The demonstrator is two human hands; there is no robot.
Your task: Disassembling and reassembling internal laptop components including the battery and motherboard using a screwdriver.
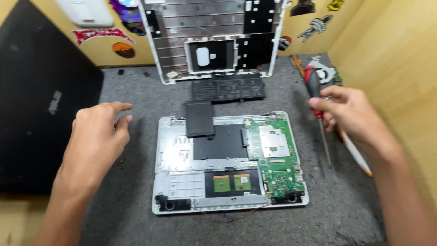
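An opened white laptop base (160,157) lies on the grey mat in front of me, showing a green circuit board (277,161) on its right side and black speakers at its near corners. A flat black drive-like part (199,119) rests on its upper left. My right hand (348,114) grips a red-and-black-handled screwdriver (315,86), shaft pointing down toward the mat, right of the base. My left hand (98,136) hovers left of the base, fingers loosely curled, holding nothing.
A black battery pack (227,89) lies behind the base. A white laptop cover (214,36) leans on the back wall. A black laptop lid (41,100) sits at the left. Tools (318,68) lie at the back right. Wooden walls enclose the mat.
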